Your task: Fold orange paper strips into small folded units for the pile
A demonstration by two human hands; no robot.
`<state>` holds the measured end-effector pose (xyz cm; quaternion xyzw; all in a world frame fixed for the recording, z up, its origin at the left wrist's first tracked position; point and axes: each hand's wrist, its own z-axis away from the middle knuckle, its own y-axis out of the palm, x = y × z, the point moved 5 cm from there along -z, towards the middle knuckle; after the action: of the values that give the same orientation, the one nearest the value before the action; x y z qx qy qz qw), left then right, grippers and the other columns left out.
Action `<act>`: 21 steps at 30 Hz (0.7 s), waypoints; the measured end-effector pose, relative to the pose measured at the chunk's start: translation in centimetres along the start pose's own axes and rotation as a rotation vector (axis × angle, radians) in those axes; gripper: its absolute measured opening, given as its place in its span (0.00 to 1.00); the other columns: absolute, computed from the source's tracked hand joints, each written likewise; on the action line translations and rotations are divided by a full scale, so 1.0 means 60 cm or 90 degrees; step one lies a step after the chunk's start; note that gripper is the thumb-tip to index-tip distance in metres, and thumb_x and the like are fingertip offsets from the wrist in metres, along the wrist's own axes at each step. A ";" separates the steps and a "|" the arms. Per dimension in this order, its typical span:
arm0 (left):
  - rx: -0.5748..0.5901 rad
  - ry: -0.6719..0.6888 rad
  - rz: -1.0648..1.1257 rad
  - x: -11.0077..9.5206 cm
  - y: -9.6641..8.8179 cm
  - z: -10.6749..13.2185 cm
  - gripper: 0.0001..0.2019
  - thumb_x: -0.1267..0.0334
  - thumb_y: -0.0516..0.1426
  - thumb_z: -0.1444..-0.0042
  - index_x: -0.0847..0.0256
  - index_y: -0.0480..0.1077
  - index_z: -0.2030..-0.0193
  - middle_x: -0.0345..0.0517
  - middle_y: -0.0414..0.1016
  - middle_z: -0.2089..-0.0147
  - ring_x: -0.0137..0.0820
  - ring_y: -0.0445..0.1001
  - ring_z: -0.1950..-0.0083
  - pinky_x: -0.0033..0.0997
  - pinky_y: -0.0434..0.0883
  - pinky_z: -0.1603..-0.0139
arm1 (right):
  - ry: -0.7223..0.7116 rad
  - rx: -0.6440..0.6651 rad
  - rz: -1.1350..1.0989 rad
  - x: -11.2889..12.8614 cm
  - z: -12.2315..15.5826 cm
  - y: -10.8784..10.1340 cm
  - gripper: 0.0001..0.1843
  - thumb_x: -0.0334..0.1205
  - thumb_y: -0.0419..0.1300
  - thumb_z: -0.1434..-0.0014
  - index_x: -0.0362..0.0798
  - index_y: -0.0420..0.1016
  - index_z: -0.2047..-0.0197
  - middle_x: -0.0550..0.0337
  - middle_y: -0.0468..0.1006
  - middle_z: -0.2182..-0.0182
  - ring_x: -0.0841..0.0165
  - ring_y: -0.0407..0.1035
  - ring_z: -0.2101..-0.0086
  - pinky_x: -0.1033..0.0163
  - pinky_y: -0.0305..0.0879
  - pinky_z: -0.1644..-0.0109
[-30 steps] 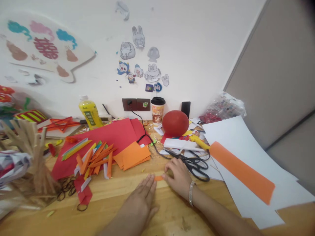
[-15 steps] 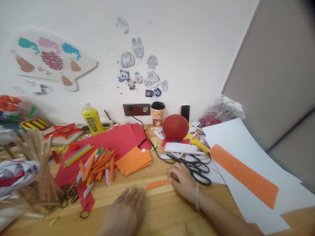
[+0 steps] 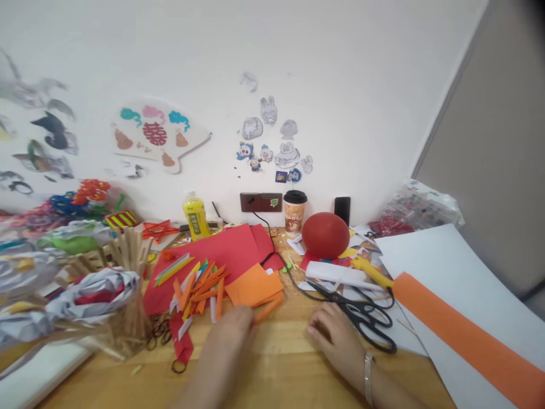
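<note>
My left hand (image 3: pixel 230 336): motion-blurred, fingers closed on the near end of a narrow orange paper strip (image 3: pixel 269 309), which slants up and right beside the lower edge of the orange paper sheets (image 3: pixel 251 287); exact finger placement too blurred to tell.

My right hand (image 3: pixel 335 338): set down on the wooden tabletop (image 3: pixel 281 372), fingers loosely curled, thumb slightly apart; silvery bracelet (image 3: pixel 368 378) at the wrist.

Just beyond my right hand: black-handled scissors (image 3: pixel 346 302), lying partly on white paper.

Beyond my left hand: heap of folded paper strips (image 3: pixel 206 288), mostly orange, on red paper (image 3: pixel 221 241); dark rubber bands (image 3: pixel 158 332) farther left; wooden sticks (image 3: pixel 135 253), bundled, past these.

Right side: long orange paper piece (image 3: pixel 464 335), laid across large white sheets (image 3: pixel 426 255).

Back row, near the wall: yellow-labelled bottle (image 3: pixel 196 218), upright; paper cup (image 3: pixel 294 218), black lid on; red balloon (image 3: pixel 325 235), right of the cup; clear plastic bag (image 3: pixel 426 207), far right.
</note>
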<state>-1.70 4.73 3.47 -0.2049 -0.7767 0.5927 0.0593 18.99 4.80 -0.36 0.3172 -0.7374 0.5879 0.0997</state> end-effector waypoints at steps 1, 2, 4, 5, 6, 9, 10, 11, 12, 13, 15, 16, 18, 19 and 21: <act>-0.043 -0.024 -0.030 0.024 -0.016 -0.006 0.07 0.69 0.49 0.43 0.60 0.64 0.71 0.43 0.69 0.71 0.33 0.71 0.69 0.30 0.67 0.68 | -0.001 -0.003 0.003 -0.002 0.000 0.001 0.05 0.33 0.57 0.43 0.47 0.67 0.71 0.59 0.70 0.68 0.64 0.62 0.63 0.60 0.57 0.59; -0.083 -0.045 -0.063 0.048 -0.032 -0.011 0.08 0.68 0.47 0.41 0.60 0.64 0.69 0.44 0.69 0.69 0.34 0.71 0.67 0.31 0.67 0.67 | -0.002 -0.004 0.007 -0.003 0.000 0.001 0.05 0.33 0.57 0.43 0.47 0.67 0.72 0.59 0.70 0.68 0.64 0.62 0.63 0.60 0.57 0.59; -0.145 -0.057 -0.146 0.086 -0.056 -0.021 0.09 0.66 0.44 0.40 0.61 0.64 0.65 0.47 0.70 0.66 0.36 0.71 0.65 0.33 0.68 0.66 | -0.003 -0.003 0.018 -0.004 -0.001 0.004 0.06 0.33 0.56 0.43 0.48 0.67 0.72 0.59 0.69 0.69 0.64 0.62 0.63 0.60 0.57 0.59; -0.163 -0.071 -0.208 0.100 -0.062 -0.025 0.09 0.65 0.45 0.41 0.63 0.65 0.62 0.51 0.70 0.65 0.39 0.71 0.64 0.36 0.68 0.66 | -0.003 -0.001 0.024 -0.005 -0.001 0.005 0.06 0.33 0.56 0.43 0.48 0.67 0.72 0.59 0.69 0.69 0.64 0.62 0.63 0.60 0.57 0.59; -0.185 -0.080 -0.258 0.110 -0.065 -0.028 0.10 0.65 0.46 0.42 0.66 0.65 0.60 0.55 0.71 0.63 0.42 0.71 0.62 0.39 0.68 0.64 | -0.003 -0.001 0.028 -0.005 -0.001 0.005 0.06 0.33 0.56 0.43 0.48 0.67 0.72 0.59 0.69 0.69 0.64 0.62 0.64 0.60 0.57 0.59; -0.208 -0.009 -0.314 0.106 -0.044 -0.034 0.14 0.65 0.49 0.44 0.67 0.67 0.54 0.62 0.70 0.52 0.48 0.69 0.51 0.46 0.67 0.55 | -0.004 0.000 0.036 -0.005 -0.002 0.007 0.05 0.33 0.56 0.43 0.48 0.67 0.71 0.59 0.69 0.68 0.64 0.62 0.63 0.60 0.57 0.60; -0.199 0.045 -0.302 0.098 -0.029 -0.035 0.14 0.65 0.50 0.44 0.64 0.67 0.52 0.59 0.70 0.49 0.47 0.67 0.47 0.46 0.65 0.51 | -0.007 0.000 0.036 -0.004 -0.001 0.007 0.05 0.32 0.56 0.44 0.48 0.68 0.71 0.59 0.69 0.68 0.64 0.62 0.63 0.60 0.57 0.60; -0.187 0.115 -0.279 0.088 -0.012 -0.034 0.15 0.67 0.49 0.44 0.63 0.67 0.50 0.56 0.69 0.46 0.45 0.65 0.44 0.46 0.63 0.47 | -0.008 0.000 0.036 -0.003 -0.001 0.006 0.05 0.31 0.56 0.44 0.48 0.68 0.71 0.59 0.69 0.68 0.64 0.62 0.63 0.60 0.57 0.60; -0.171 0.182 -0.253 0.079 0.005 -0.032 0.16 0.69 0.48 0.44 0.62 0.67 0.50 0.53 0.70 0.47 0.43 0.65 0.43 0.45 0.62 0.45 | -0.009 0.001 0.035 -0.002 -0.001 0.006 0.05 0.31 0.55 0.44 0.48 0.68 0.71 0.59 0.69 0.68 0.65 0.62 0.63 0.60 0.57 0.59; -0.162 0.220 -0.231 0.072 0.019 -0.029 0.16 0.70 0.47 0.43 0.61 0.68 0.51 0.51 0.73 0.49 0.41 0.67 0.44 0.44 0.63 0.46 | -0.009 0.002 0.034 -0.002 -0.001 0.006 0.05 0.30 0.55 0.44 0.47 0.68 0.71 0.59 0.69 0.68 0.65 0.62 0.63 0.60 0.57 0.59; -0.154 0.241 -0.208 0.066 0.039 -0.026 0.16 0.72 0.46 0.43 0.61 0.70 0.54 0.48 0.76 0.54 0.37 0.70 0.47 0.43 0.65 0.47 | -0.009 0.001 0.033 0.000 -0.001 0.005 0.05 0.30 0.55 0.45 0.47 0.68 0.70 0.58 0.69 0.67 0.64 0.62 0.63 0.60 0.58 0.59; -0.161 0.240 -0.197 0.063 0.042 -0.025 0.16 0.73 0.45 0.42 0.61 0.71 0.56 0.47 0.77 0.57 0.36 0.71 0.49 0.42 0.66 0.48 | -0.010 0.000 0.032 0.000 -0.001 0.005 0.05 0.30 0.55 0.45 0.48 0.68 0.70 0.58 0.69 0.67 0.64 0.62 0.63 0.60 0.58 0.59; -0.181 0.235 -0.179 0.055 0.041 -0.022 0.15 0.74 0.45 0.42 0.61 0.73 0.62 0.46 0.78 0.62 0.36 0.73 0.54 0.41 0.67 0.50 | -0.014 -0.005 0.033 0.001 -0.001 0.005 0.05 0.30 0.55 0.45 0.48 0.68 0.70 0.58 0.69 0.67 0.64 0.62 0.63 0.60 0.58 0.59; -0.193 0.233 -0.171 0.050 0.037 -0.021 0.15 0.74 0.45 0.42 0.62 0.73 0.65 0.46 0.78 0.64 0.36 0.73 0.57 0.41 0.68 0.52 | -0.016 -0.007 0.035 0.001 -0.001 0.005 0.05 0.29 0.55 0.45 0.47 0.68 0.70 0.58 0.69 0.67 0.64 0.62 0.63 0.60 0.58 0.59; -0.222 0.229 -0.158 0.042 0.025 -0.020 0.16 0.73 0.45 0.41 0.62 0.72 0.70 0.47 0.77 0.67 0.36 0.73 0.62 0.40 0.69 0.58 | -0.017 -0.010 0.039 0.001 -0.001 0.006 0.05 0.29 0.55 0.46 0.47 0.68 0.71 0.58 0.69 0.67 0.64 0.63 0.63 0.60 0.59 0.59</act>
<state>-3.20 7.08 2.00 -0.2173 -0.8632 0.3921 0.2320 18.72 4.90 -0.58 0.3016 -0.7526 0.5806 0.0743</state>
